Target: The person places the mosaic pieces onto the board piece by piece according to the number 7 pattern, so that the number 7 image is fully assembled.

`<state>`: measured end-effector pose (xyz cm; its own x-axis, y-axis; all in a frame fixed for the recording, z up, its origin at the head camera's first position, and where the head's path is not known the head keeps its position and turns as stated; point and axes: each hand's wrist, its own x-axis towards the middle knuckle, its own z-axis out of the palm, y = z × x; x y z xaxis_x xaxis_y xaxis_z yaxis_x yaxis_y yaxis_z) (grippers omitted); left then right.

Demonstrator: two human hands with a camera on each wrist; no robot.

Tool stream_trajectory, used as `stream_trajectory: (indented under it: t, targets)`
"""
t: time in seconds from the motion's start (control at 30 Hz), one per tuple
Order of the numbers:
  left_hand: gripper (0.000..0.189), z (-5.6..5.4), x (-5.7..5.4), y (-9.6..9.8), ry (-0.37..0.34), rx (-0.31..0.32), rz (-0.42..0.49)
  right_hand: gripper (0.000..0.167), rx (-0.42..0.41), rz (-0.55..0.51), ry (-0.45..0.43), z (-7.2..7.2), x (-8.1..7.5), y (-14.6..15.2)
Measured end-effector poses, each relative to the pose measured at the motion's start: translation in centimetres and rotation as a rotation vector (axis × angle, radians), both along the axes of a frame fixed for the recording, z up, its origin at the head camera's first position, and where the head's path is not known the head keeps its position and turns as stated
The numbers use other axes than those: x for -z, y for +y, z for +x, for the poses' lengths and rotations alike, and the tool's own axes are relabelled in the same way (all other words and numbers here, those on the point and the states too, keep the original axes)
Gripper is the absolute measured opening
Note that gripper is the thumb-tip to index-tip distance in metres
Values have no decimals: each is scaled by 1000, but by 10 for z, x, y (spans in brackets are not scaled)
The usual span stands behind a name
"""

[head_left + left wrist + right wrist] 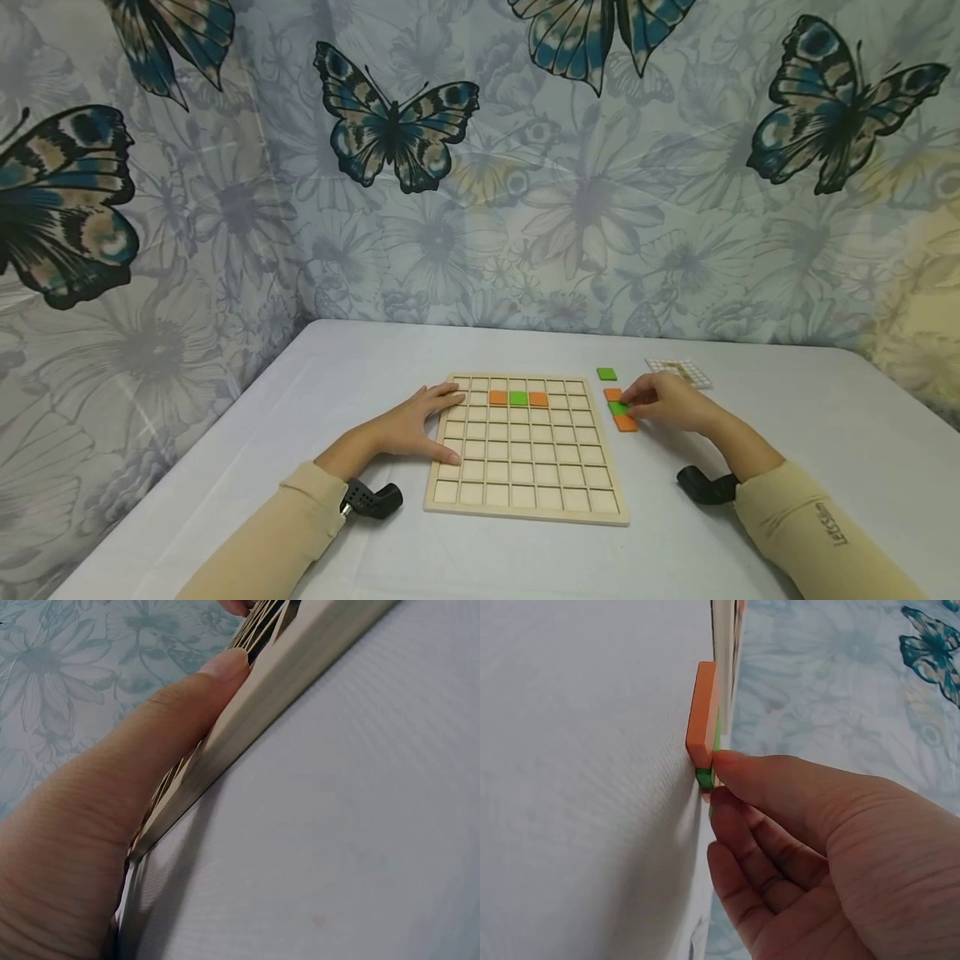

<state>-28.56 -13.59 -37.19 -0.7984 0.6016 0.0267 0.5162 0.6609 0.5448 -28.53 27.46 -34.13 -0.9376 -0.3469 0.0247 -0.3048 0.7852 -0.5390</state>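
Note:
My left hand [408,423] rests on the left side of a pale wooden grid board [525,514], fingers and thumb spread over its rim. In the left wrist view the thumb [172,712] presses the board's edge. In the board's second row from the back lie an orange tile [498,398], a green tile [518,398] and another orange tile [538,399]. Right of the board, my right hand [671,402] pinches a green tile [617,409] between thumb and fingertips. This tile lies between two orange tiles [626,424], one nearer and one farther; the hand partly covers them.
Another green tile [607,374] lies by itself near the board's back right corner. Behind my right hand lies a white gridded card [701,377] with a brownish pattern. A white cloth covers the table [300,533], and a butterfly-print curtain [450,250] hangs behind.

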Motion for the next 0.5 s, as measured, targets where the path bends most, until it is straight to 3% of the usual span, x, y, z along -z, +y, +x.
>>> stream_trajectory:
  t: [0.5]
  targets:
    - [95,1,-2,0,-2,8,5,23,-22,33,-13,1,-7,-1]
